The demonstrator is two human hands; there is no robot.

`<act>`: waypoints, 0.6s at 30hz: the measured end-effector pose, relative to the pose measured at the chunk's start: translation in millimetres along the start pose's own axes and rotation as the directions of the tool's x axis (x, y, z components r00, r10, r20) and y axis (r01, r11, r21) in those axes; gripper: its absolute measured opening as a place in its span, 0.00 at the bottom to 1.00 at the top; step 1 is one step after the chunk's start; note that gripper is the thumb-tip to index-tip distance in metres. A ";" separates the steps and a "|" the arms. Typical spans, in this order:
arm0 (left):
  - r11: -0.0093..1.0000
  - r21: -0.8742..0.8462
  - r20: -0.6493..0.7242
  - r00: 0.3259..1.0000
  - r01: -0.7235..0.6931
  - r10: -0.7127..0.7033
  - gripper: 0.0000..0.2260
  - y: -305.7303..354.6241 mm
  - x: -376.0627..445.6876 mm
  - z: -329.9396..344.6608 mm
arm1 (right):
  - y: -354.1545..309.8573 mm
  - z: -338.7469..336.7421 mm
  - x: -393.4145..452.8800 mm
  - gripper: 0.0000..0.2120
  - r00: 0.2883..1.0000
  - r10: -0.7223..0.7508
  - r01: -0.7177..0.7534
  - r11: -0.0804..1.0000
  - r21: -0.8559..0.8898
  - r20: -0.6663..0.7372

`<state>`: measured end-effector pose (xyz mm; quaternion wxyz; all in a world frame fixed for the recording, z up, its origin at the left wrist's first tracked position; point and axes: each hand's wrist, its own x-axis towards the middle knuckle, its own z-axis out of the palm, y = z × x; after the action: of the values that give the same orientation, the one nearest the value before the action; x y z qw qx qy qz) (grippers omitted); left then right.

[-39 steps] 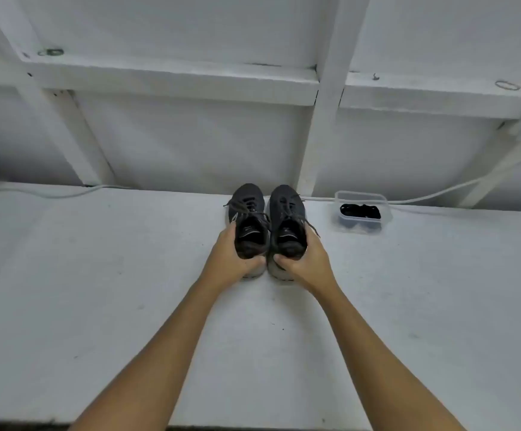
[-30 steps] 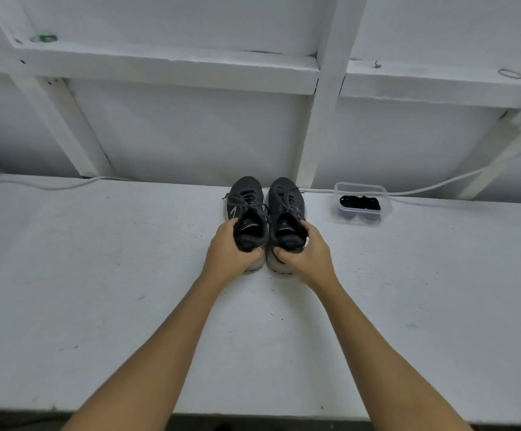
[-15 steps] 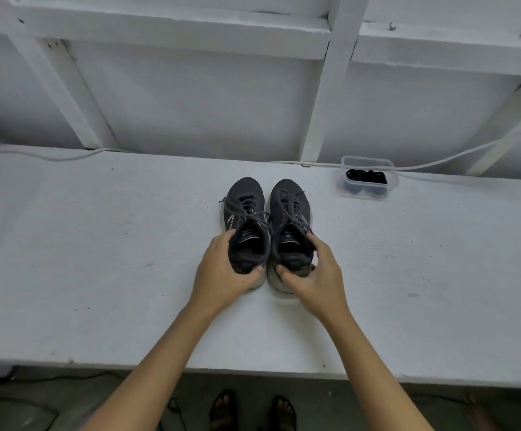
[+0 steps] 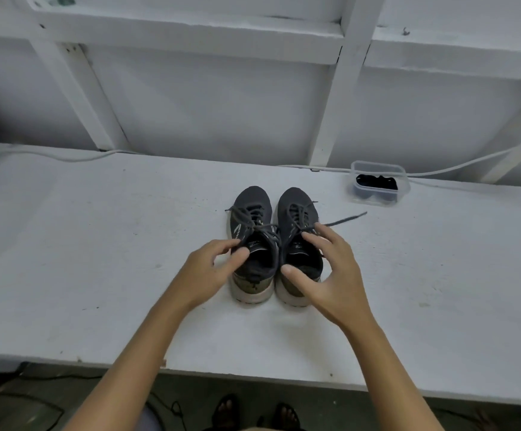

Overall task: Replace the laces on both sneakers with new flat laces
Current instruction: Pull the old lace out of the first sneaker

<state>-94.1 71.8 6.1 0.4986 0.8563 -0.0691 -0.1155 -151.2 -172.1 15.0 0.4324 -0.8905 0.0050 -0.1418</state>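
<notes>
The heels, gripped half a second ago, have been released. The left hand is held loosely open beside the left sneaker; the right hand is spread open over the right sneaker, nothing grasped. Both sneakers are set mid-surface; right of them, a clear tub of black laces is seen below the white wall framing.
</notes>
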 end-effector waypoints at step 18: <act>0.947 0.274 -0.034 0.982 -0.170 0.186 0.02 31.5 58.8 5.8 | -37.2 35.8 78.3 0.11 0.948 -0.039 0.195 0.856 -0.479 0.317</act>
<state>-39.1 37.7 23.2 0.3876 0.9095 -0.1464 -0.0340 -71.1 -131.6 42.1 0.1708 -0.9819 -0.0776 -0.0272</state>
